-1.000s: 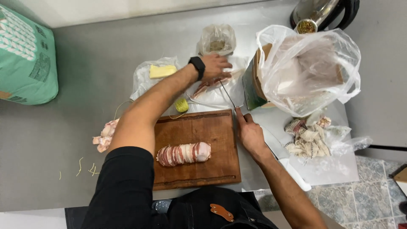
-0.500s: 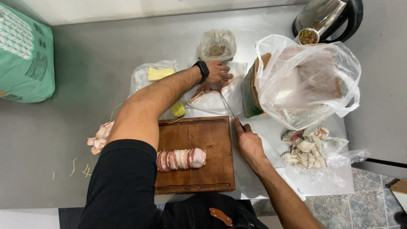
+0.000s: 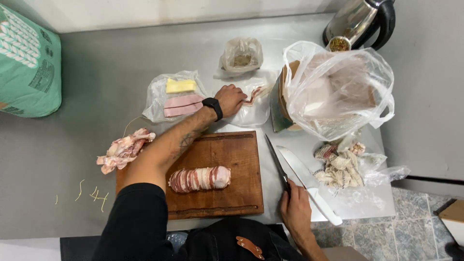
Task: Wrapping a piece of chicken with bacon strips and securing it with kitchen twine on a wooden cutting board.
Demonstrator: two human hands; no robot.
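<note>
My left hand [image 3: 231, 98], with a black watch on the wrist, reaches across the wooden cutting board [image 3: 237, 159] and pinches a bacon strip [image 3: 255, 93] lying on a clear plastic bag [image 3: 251, 112]. A meat roll wrapped in bacon [image 3: 199, 179] lies on the board. To the right of the board, my right hand [image 3: 296, 209] grips the handle of a dark-bladed knife [image 3: 276, 163], its blade flat on the steel counter and pointing away from me. A second knife with a white handle [image 3: 309, 183] lies beside it.
A bag with yellow cheese and pink ham slices [image 3: 176, 94] lies behind the board. Meat scraps [image 3: 123, 149] sit left, used string [image 3: 338, 166] right. A big plastic bag over a box [image 3: 338, 92], a small bag [image 3: 240, 57], a kettle [image 3: 360, 19] and a green sack [image 3: 29, 63] stand around.
My right hand has drawn back toward me with the dark knife, laying it beside the board. The left hand stays at the bacon bag. The camera view has shifted slightly.
</note>
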